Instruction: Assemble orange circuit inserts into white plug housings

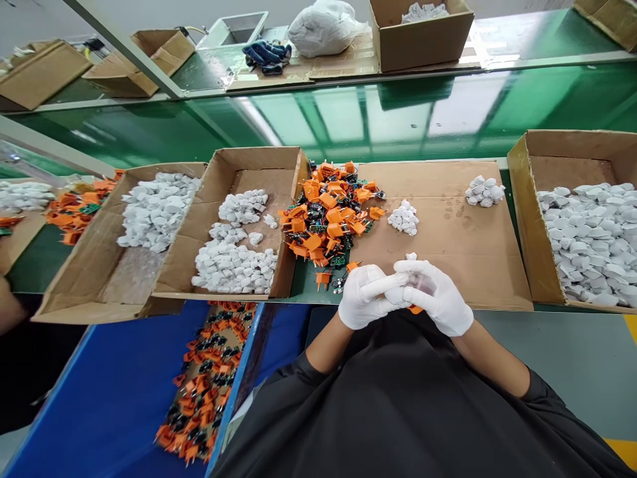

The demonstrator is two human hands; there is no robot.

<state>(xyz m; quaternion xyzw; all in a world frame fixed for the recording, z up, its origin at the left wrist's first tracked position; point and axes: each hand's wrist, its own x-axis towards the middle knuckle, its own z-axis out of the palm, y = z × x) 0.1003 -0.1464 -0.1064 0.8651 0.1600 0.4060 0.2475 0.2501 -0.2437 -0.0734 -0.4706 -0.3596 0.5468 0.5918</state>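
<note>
Both of my hands wear white gloves and meet over the front edge of the cardboard sheet [478,259]. My left hand [365,299] is closed, its fingertips against the other hand; what they pinch is hidden. My right hand [434,297] has its fingers curled round an orange plug part [415,309], of which only a small bit shows below. Just beyond the fingers lies a small white piece [411,256]. Left of my hands is a heap of orange plugs with circuit boards [328,209]. A small pile of white pieces [403,218] sits ahead, another white pile [484,191] farther right.
Cardboard boxes of white pieces stand at the left [293,265], far left [114,265] and right [520,192]. Below left, a blue-sided bin [243,372] holds more orange plugs. Behind runs a green surface [323,119] under a shelf carrying boxes and a white bag [326,28]. A person's arm [8,305] shows far left.
</note>
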